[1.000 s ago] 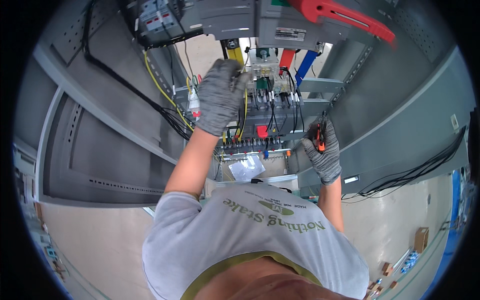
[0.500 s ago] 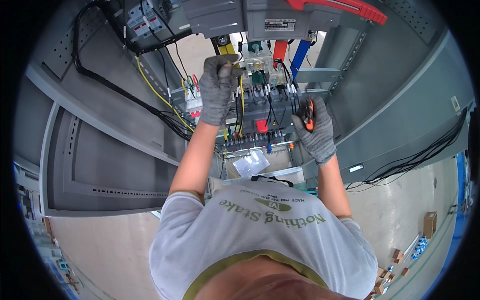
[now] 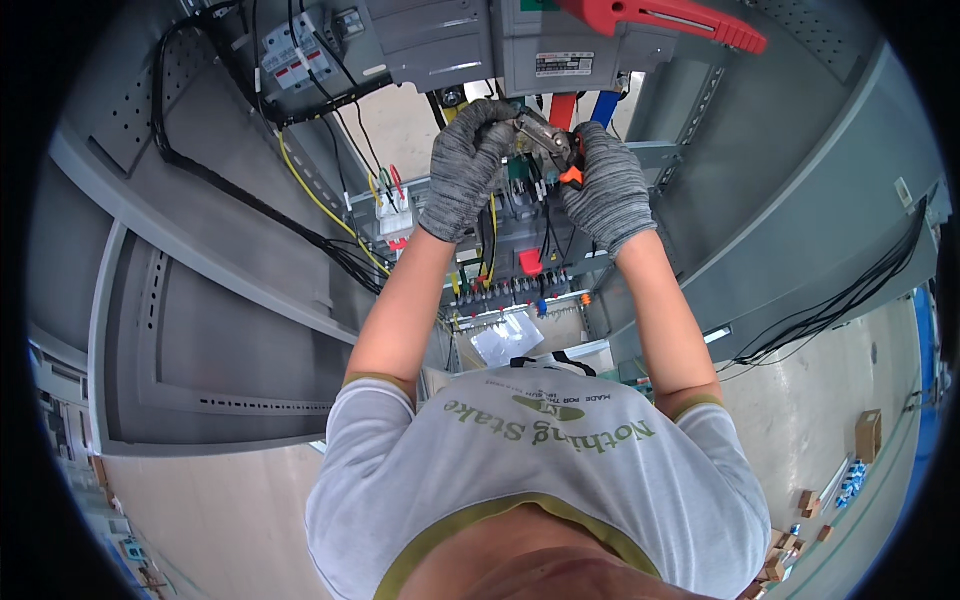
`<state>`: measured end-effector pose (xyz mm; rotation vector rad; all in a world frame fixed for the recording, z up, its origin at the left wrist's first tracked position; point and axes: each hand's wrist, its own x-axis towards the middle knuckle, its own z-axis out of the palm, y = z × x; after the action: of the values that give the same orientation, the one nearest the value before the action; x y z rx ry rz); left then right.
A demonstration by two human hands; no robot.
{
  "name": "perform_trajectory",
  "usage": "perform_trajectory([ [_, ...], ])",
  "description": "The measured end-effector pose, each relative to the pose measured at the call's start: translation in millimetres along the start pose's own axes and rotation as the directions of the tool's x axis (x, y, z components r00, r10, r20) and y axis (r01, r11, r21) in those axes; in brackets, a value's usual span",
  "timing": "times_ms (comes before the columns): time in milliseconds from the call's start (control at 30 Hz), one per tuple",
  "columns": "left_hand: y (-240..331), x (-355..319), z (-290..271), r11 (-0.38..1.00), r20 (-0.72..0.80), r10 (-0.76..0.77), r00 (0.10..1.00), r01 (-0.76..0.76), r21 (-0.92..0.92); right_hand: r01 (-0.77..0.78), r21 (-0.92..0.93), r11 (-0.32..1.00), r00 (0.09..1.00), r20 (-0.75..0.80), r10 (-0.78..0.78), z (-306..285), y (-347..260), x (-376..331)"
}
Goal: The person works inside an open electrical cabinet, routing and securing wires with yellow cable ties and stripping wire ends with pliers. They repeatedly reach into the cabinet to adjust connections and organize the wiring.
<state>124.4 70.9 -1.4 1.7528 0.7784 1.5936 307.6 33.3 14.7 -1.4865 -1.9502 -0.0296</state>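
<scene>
Both my hands wear grey knitted gloves and meet over the wiring in the middle of the cabinet. My right hand [image 3: 608, 185] is wrapped round a pair of pliers [image 3: 543, 133] with a metal head and black-and-orange handles. Their jaws point left, reaching the fingertips of my left hand [image 3: 468, 172]. That hand is closed in a pinch; its fingers hide what is between them. Below the hands are black wires [image 3: 546, 215], a yellow wire [image 3: 492, 235] and a red block [image 3: 530, 262].
A grey breaker [image 3: 545, 60] with a red handle [image 3: 670, 20] sits above my hands. Red [image 3: 562, 108] and blue [image 3: 604, 107] busbars run below it. Cabinet panels flank both arms. A black cable bundle [image 3: 240, 215] crosses the left side; loose black wires [image 3: 840, 325] hang at right.
My right hand has moved up and left, bringing the pliers to my left hand. The left hand has shifted slightly right and its fingers are now pinched at the tool's jaws.
</scene>
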Motion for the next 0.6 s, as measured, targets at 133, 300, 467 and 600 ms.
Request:
perform_trajectory([
  [133,-5.0,-0.3,-0.7,0.994,0.059,-0.083,0.995,0.087,-0.059,0.026,0.008,1.0,0.999,-0.033,-0.026,6.6,-0.6,5.5],
  [300,-1.9,0.4,0.4,0.995,0.085,-0.083,0.993,0.088,-0.057,0.021,-0.003,1.0,0.998,-0.057,-0.022,5.2,-5.8,4.3],
  [467,-7.2,3.0,-1.5,0.994,0.097,-0.084,0.992,0.091,-0.063,0.034,-0.027,0.999,0.996,-0.079,-0.036,4.6,-4.9,3.2],
  [600,-5.9,2.4,0.7,0.985,0.091,-0.075,0.993,0.088,-0.146,0.044,-0.026,0.999,0.998,-0.042,-0.045,6.3,-0.8,4.9],
])
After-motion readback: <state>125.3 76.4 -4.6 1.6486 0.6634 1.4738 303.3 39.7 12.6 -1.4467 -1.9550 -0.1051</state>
